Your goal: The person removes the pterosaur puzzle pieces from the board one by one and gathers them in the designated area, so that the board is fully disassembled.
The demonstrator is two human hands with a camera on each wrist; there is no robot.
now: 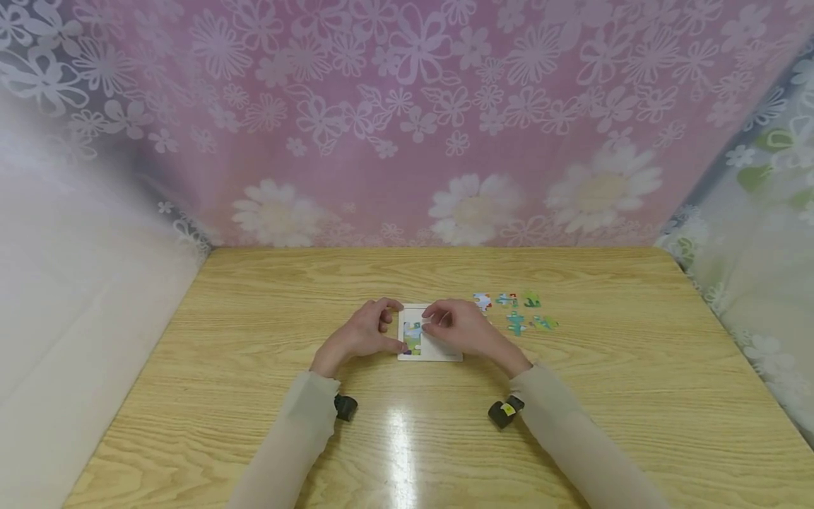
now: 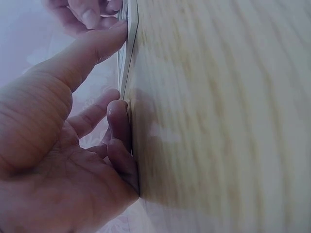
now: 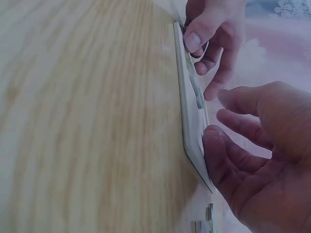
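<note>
A small white puzzle tray lies on the table with joined jigsaw pieces along its left side. My left hand holds the tray's left side, index fingertip at the top corner and thumb on the lower part. Over the tray's right half is my right hand, covering part of it. Its thumb and index finger point toward the joined pieces and stand apart with nothing showing between them. In the right wrist view, the other fingers of that hand rest along the tray.
Several loose jigsaw pieces lie on the wooden table right of the tray, one partly hidden behind my right hand. A pink flowered curtain hangs at the table's far edge. Each wrist wears a small black camera.
</note>
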